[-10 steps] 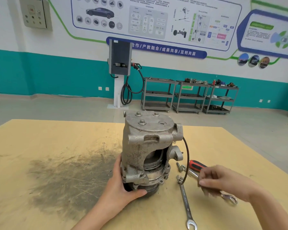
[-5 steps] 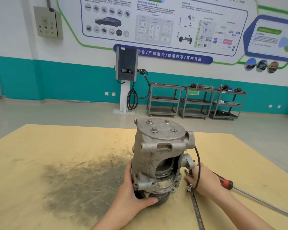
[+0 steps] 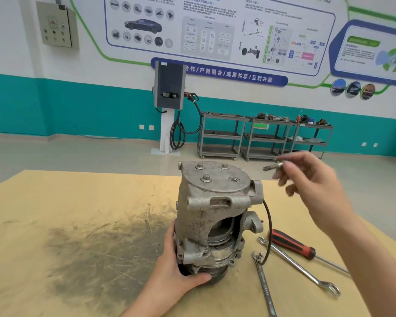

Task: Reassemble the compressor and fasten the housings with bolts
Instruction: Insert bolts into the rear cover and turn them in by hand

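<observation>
A grey metal compressor (image 3: 212,209) stands upright on the wooden table (image 3: 66,213), three bolt heads showing on its top housing beside one empty hole. My left hand (image 3: 178,266) grips the base of the compressor at its lower left. My right hand (image 3: 306,179) is raised to the right of the top housing and pinches a long bolt (image 3: 272,167) between thumb and fingers, its threaded end pointing left. A black wire hangs from the compressor's right side.
Two spanners (image 3: 300,266) (image 3: 264,287) and a red-handled screwdriver (image 3: 293,244) lie on the table right of the compressor. A dark scuffed patch marks the table to the left. Metal carts (image 3: 261,136) and a charging post (image 3: 169,99) stand by the far wall.
My right hand went down to the tools beside the compressor, picked up a bolt and rose to the level of the top housing. My left hand stayed on the base.
</observation>
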